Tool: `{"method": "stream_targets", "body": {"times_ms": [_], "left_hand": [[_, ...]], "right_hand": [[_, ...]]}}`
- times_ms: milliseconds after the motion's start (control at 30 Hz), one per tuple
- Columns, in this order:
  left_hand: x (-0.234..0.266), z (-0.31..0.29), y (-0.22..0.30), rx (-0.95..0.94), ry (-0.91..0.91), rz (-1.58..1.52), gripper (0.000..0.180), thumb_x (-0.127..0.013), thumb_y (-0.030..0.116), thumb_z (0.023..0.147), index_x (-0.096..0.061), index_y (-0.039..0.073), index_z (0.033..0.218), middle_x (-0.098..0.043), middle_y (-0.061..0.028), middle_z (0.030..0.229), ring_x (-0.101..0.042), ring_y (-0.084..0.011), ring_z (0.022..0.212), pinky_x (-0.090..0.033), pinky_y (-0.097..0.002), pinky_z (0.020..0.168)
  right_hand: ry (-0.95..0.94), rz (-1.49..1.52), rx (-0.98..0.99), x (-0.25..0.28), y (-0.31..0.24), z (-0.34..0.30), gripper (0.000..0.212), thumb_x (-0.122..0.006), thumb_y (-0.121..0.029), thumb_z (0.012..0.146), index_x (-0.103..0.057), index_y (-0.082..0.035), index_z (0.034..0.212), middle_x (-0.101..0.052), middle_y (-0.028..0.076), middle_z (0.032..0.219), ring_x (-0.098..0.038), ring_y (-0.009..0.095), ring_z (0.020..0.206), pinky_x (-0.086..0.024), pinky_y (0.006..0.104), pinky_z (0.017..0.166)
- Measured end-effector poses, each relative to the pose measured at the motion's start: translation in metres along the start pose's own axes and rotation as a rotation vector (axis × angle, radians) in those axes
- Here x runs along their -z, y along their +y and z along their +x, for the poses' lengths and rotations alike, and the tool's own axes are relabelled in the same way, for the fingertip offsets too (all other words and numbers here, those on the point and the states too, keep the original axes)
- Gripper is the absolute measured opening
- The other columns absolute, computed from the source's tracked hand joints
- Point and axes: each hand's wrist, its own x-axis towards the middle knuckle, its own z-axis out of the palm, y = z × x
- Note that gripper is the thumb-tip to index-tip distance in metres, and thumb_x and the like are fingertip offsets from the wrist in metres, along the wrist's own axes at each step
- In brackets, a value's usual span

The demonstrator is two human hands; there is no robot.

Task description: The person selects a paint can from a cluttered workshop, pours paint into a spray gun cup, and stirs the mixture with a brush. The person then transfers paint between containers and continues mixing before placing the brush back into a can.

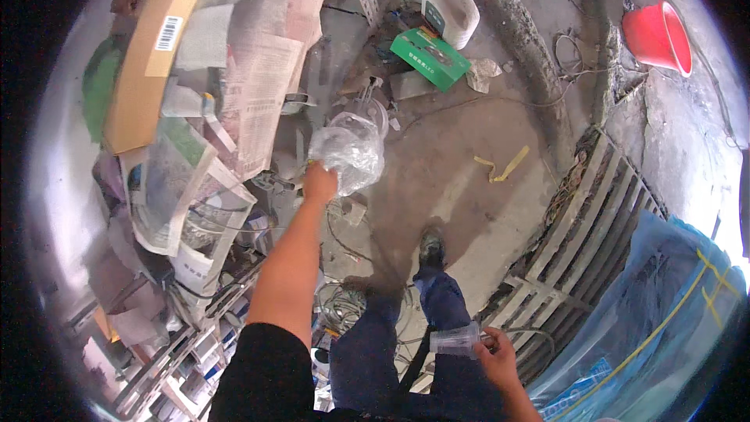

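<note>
My left arm reaches forward, and my left hand (pixel 320 182) is closed on the near edge of a crumpled clear plastic bag (pixel 350 148). The bag bulges ahead of my fingers, above the dusty floor; whether anything is inside it I cannot make out. Close to my right thigh, my right hand (pixel 497 354) grips a clear plastic cup (pixel 455 340) by one end, between thumb and fingers. The cup lies sideways, pointing left, and it may be several nested together. Just beyond the bag is a round, pale, translucent item (pixel 376 113), partly covered by it.
Stacked paper sheets (pixel 262 101) and a long cardboard box (pixel 148 70) crowd the left. Ahead are a green box (pixel 431 59) and a white jug (pixel 451 12). A red bucket (pixel 656 37) stands far right, a slatted metal grate (pixel 582 227) nearer, beside blue plastic sheeting (pixel 648 305).
</note>
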Motion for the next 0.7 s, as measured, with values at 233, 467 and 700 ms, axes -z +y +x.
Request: {"method": "stream_targets", "body": {"times_ms": [233,467,700], "left_hand": [[0.186,-0.255,0.165,-0.537,-0.285,0.063,0.036,-0.061,0.027,0.089,-0.061,0.002,0.115,-0.062,-0.0193,0.117,-0.059,-0.0360,0.107,-0.048,-0.0451,0.092],[0.486,-0.389,0.181,-0.393,0.078,-0.614,0.026,-0.060,0.028,0.093,-0.069,0.006,0.105,-0.069,-0.0105,0.093,-0.066,-0.0235,0.088,-0.051,-0.0335,0.080],[0.735,-0.394,0.029,-0.399,0.726,-1.104,0.034,-0.053,0.021,0.094,-0.059,-0.003,0.118,-0.065,-0.0113,0.100,-0.062,-0.0209,0.086,-0.052,-0.0329,0.080]], "right_hand": [[-0.009,-0.065,0.258,0.006,-0.005,-0.028,0.045,-0.069,-0.006,0.084,-0.051,0.003,0.124,-0.066,0.006,0.088,-0.060,0.010,0.078,-0.050,0.0260,0.070],[-0.079,-0.192,0.782,-0.002,-0.141,-0.069,0.039,-0.066,-0.006,0.083,-0.056,0.001,0.120,-0.065,0.010,0.096,-0.062,0.017,0.085,-0.051,0.0317,0.075],[-0.093,-0.108,0.759,0.007,-0.211,-0.088,0.043,-0.066,-0.002,0.081,-0.053,0.003,0.121,-0.064,0.009,0.083,-0.060,0.014,0.069,-0.051,0.0290,0.062]]}}
